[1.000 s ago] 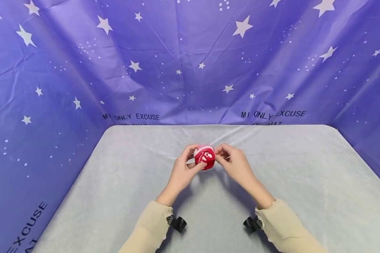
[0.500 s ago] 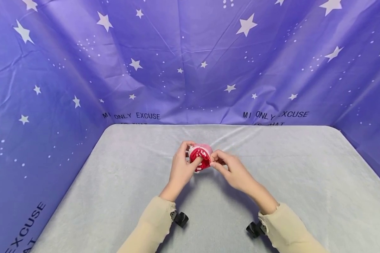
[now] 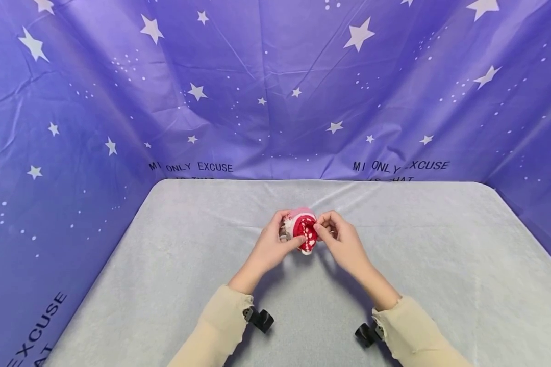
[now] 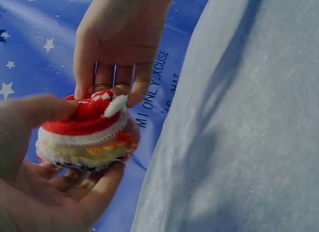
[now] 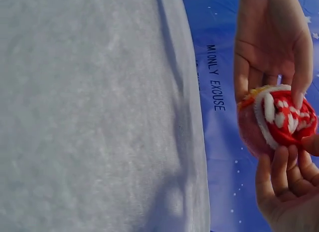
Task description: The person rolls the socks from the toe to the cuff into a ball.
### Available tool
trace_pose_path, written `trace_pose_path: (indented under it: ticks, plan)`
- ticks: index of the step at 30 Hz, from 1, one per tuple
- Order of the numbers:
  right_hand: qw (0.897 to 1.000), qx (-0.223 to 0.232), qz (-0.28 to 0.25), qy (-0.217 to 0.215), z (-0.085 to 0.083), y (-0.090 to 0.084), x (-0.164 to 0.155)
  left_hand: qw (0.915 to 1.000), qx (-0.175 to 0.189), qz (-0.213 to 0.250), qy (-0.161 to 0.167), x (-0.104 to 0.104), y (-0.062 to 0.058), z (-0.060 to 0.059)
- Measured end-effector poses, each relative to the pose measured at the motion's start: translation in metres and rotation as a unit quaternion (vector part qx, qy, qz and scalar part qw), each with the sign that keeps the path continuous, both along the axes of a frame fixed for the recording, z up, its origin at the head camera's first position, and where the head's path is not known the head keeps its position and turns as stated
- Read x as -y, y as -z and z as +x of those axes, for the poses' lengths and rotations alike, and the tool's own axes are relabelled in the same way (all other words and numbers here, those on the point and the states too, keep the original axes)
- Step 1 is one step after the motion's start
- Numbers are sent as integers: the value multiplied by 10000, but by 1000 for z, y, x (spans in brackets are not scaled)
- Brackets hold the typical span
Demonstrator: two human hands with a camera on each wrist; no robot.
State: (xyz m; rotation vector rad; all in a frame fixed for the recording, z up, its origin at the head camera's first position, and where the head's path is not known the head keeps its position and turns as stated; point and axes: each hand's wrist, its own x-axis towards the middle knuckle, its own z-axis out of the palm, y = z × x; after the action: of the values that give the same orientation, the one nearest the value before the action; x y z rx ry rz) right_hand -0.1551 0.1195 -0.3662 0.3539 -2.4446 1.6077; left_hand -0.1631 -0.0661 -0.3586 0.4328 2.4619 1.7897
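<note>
A rolled-up knit sock bundle (image 3: 305,224), red and white with a pink side, is held up over the table between both hands. My left hand (image 3: 272,245) grips it from the left, thumb on the red front and fingers behind. With thumb and fingertips, my right hand (image 3: 343,243) pinches the bundle's red edge at the right. In the left wrist view, the sock bundle (image 4: 82,126) shows a red top, a white band and loose yellow yarn beneath. White patterned knit fills the red opening of the sock bundle (image 5: 283,116) in the right wrist view.
Pale grey cloth covers the table (image 3: 202,244). A purple curtain (image 3: 239,66) with white stars and lettering stands behind it and along both sides. Black wrist cameras sit at both beige sleeves (image 3: 211,326).
The sock bundle has turned in the hands, and its red opening now faces more to the right. The left thumb has shifted within that opening. The right fingers keep working at the red edge.
</note>
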Motion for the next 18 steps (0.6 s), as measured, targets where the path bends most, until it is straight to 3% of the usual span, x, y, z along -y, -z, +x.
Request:
trace_pose_path:
  ticks: [3,6,13,15,18]
  plan:
    - [9975,-209,675,-26,1,0,1,9995,-156,-128,-257,-1,2,-1]
    - [9916,-532,1138,-317,4,1,2,9959,-444,-449,-655,-2,4,-3]
    - [9888,-750,856,-967,12,3,4,9792,-879,-1212,-1368,1,7,-10]
    - [9905,-639,620,-1047,14,3,3,9808,-760,-1211,-1327,3,7,-11]
    - [9936,-158,-143,-1107,13,3,2,9929,-294,-829,-798,6,5,-10]
